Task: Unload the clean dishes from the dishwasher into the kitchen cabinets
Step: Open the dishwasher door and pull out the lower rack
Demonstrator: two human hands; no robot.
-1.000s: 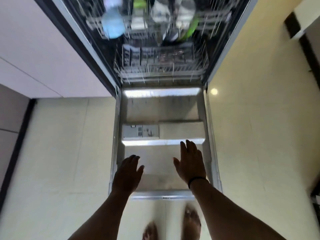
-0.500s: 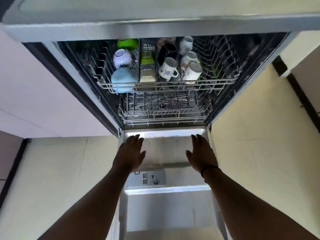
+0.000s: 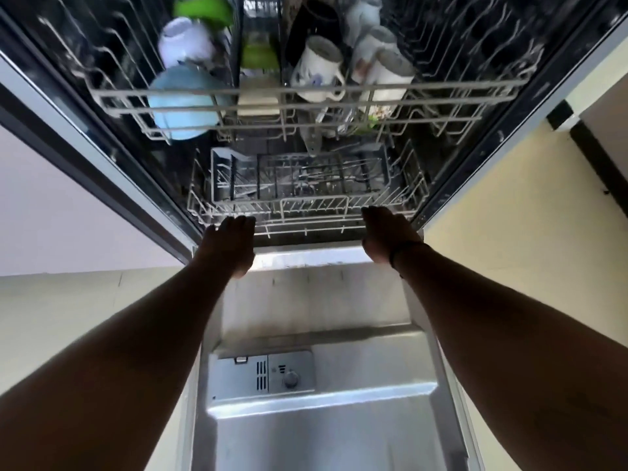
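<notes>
The dishwasher stands open with its steel door (image 3: 339, 419) folded down below me. The upper rack (image 3: 441, 93) holds a light blue bowl (image 3: 185, 103), a pale mug (image 3: 185, 40), green cups (image 3: 204, 6), a black mug (image 3: 314, 20) and several white mugs (image 3: 317, 68). The lower rack (image 3: 306, 205) carries a grey cutlery basket (image 3: 299, 175). My left hand (image 3: 231, 243) and my right hand (image 3: 387, 232) both reach the lower rack's front edge, fingers pointing forward. Whether the fingers curl round the wire is hidden.
A white cabinet front (image 3: 68, 205) borders the dishwasher on the left. A cream wall or panel (image 3: 526, 232) lies to the right. The detergent dispenser (image 3: 261, 375) sits in the lowered door between my forearms.
Both hands moved forward from above the door to the lower rack's front edge. The camera came closer to the racks.
</notes>
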